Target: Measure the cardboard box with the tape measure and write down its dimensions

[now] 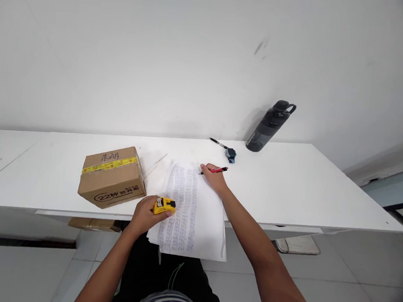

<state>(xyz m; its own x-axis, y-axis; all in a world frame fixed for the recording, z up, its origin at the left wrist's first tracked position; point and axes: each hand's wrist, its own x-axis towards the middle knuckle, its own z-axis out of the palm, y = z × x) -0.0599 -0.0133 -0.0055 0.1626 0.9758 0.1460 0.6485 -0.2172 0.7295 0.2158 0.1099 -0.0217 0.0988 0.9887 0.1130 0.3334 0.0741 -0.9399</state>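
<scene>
My left hand (146,215) is closed around a yellow tape measure (164,206) with black parts, above the left edge of a stack of white paper sheets (209,228). Columns of dense blue handwriting run down the top sheet, and its right side is blank. The lower end of the stack hangs over the table's front edge. In my right hand (214,177) is a red and black pen (219,170), its tip close to the upper part of the sheet. Whether the tip touches the paper I cannot tell.
A taped cardboard box (112,176) stands on the white table (288,195), left of the papers. Toward the wall lie a black pen (218,142) and a dark wristwatch (230,154). A dark bottle (268,127) stands at the back right. Below the table is another cardboard box (93,224).
</scene>
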